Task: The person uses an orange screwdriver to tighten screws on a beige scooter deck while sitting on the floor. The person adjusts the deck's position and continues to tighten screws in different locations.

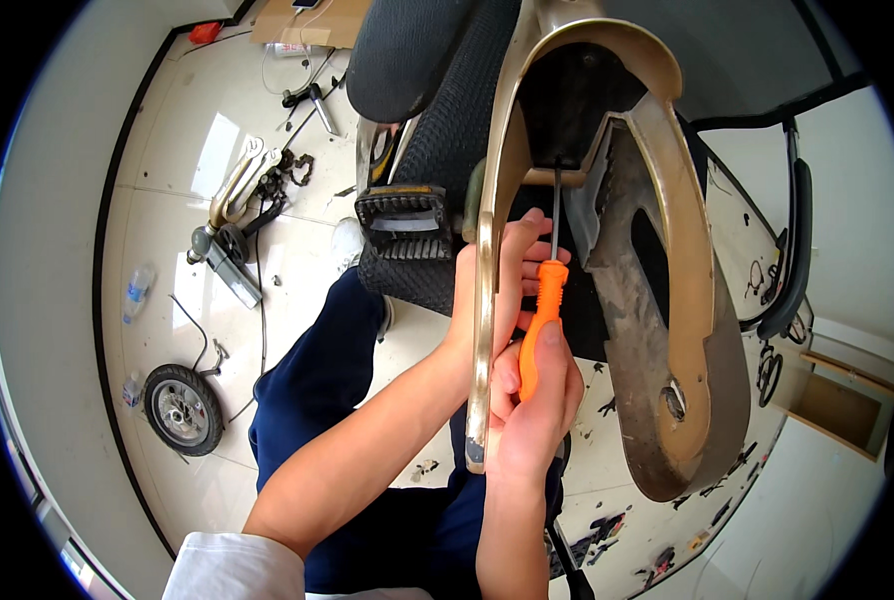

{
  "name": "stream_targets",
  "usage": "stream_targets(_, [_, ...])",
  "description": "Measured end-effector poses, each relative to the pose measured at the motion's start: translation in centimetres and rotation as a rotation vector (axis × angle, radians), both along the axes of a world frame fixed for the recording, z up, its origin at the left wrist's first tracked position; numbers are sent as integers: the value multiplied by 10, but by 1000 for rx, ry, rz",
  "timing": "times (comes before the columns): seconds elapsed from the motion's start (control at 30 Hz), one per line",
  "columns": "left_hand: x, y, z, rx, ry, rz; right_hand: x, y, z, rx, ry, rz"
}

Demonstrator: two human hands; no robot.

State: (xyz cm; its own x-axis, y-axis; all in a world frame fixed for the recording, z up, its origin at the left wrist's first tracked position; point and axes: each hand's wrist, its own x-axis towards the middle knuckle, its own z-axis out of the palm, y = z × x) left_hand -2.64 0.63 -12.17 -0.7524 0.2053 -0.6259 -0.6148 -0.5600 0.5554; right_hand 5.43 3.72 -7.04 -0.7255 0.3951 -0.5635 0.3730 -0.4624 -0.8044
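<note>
My right hand [542, 405] is closed around the orange handle of a screwdriver [540, 350]. Its thin shaft points away from me, and the tip reaches a bar inside a curved, gold-brown metal frame [712, 285]. Beyond the frame's left edge, my left hand [507, 265] reaches in beside the shaft. Its fingers are spread, partly hidden by the frame edge and the screwdriver, and I make out nothing held in them. A black pedal [404, 222] sticks out left of the frame, next to a black textured pad [457, 130].
Loose metal parts with wrenches [252, 165] lie on the tiled floor at left. A small wheel [183, 410] and a plastic bottle [139, 292] are near the left wall. Cardboard [332, 22] lies at the far end. A wooden box [839, 408] stands at right.
</note>
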Motion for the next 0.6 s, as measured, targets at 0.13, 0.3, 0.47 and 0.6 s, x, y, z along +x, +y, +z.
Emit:
stream_targets(0.13, [-4, -1, 3, -1, 24, -80, -1, 1, 2, -18, -4, -37])
stream_targets(0.3, [1, 4, 9, 209, 34, -79, 11, 14, -25, 482, 130, 111])
stream_targets(0.47, [0, -4, 3, 73, 48, -106, 6, 2, -23, 931, 149, 193])
stream_targets(0.6, [11, -1, -11, -127, 265, -177, 8, 7, -33, 1184, 172, 228])
